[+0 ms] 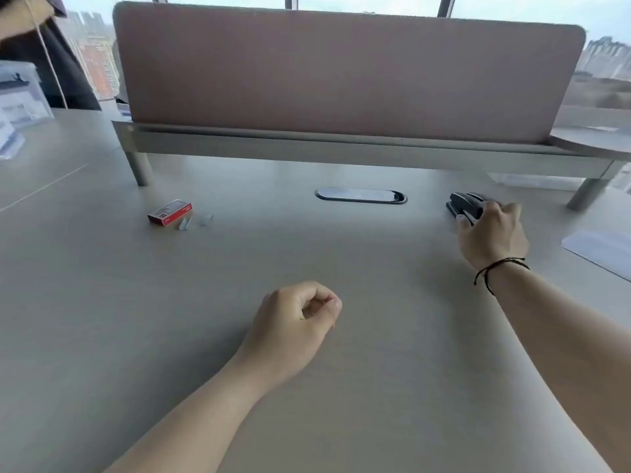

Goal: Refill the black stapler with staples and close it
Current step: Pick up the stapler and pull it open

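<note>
Nearest to you, at about 6 o'clock on the pale grey bench (102, 302), your left hand (293, 322) rests with its fingers (324, 298) curled into a loose fist. It holds nothing that can be seen.

Farther out, at about 2 o'clock, your right hand (491, 230), the one with the thin black cord bracelet (500, 268) at the wrist, lies on the black stapler (464, 204). Its fingers wrap over the rear part of the stapler, with the thumb at the near side; the grasp looks just closed, and I cannot tell how firm it is. The stapler is closed and lies on the bench, its long axis running from about 10 o'clock to 4 o'clock, the free nose pointing up and to the left, away from your palm. So the right hand is the nearer one by far; the left hand is well apart from it.

At about 10 o'clock, far on the other side, lies the small red cardboard staple box (169, 213), and just beside it, to its right, two short silver strips of staples (194, 221).

I judge that the refill is not yet started: the stapler must be carried toward the middle and opened, and the staples lie closer to your left hand.

Beyond all this stands the pinkish fabric desk divider (341, 70).
</note>
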